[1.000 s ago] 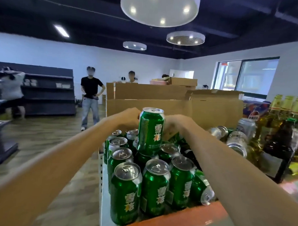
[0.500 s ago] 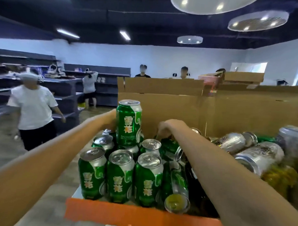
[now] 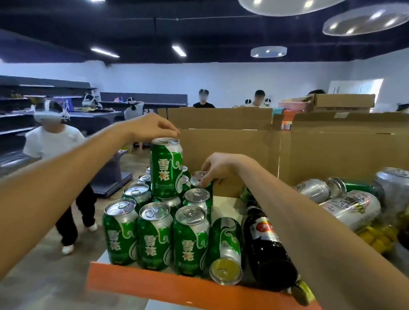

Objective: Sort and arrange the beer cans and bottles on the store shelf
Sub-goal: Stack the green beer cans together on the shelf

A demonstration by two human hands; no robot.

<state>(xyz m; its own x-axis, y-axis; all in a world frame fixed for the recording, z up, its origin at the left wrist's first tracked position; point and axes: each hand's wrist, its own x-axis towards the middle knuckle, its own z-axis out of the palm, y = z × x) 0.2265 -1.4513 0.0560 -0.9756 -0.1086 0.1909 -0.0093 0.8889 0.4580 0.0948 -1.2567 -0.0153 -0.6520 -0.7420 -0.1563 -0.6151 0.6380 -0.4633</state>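
Note:
Several upright green beer cans (image 3: 154,236) stand in rows at the left end of the shelf, behind its orange edge (image 3: 171,286). One more green can (image 3: 166,169) stands on top of them. My left hand (image 3: 151,127) hovers just over this top can, fingers loosely curled and holding nothing. My right hand (image 3: 218,169) reaches to the back row and grips the top of a green can (image 3: 198,177) there. A green can (image 3: 225,248) and a dark bottle (image 3: 267,247) lie on their sides to the right of the rows.
Silver cans (image 3: 350,206) and yellowish bottles (image 3: 379,237) lie piled at the right. Open cardboard boxes (image 3: 314,154) wall off the back of the shelf. A person in a white shirt (image 3: 55,145) walks in the aisle at left; others stand farther back.
My left hand has let go of the raised green can, now standing on the others, and risen above it. My right hand has moved onto a back-row can. The view shifted left.

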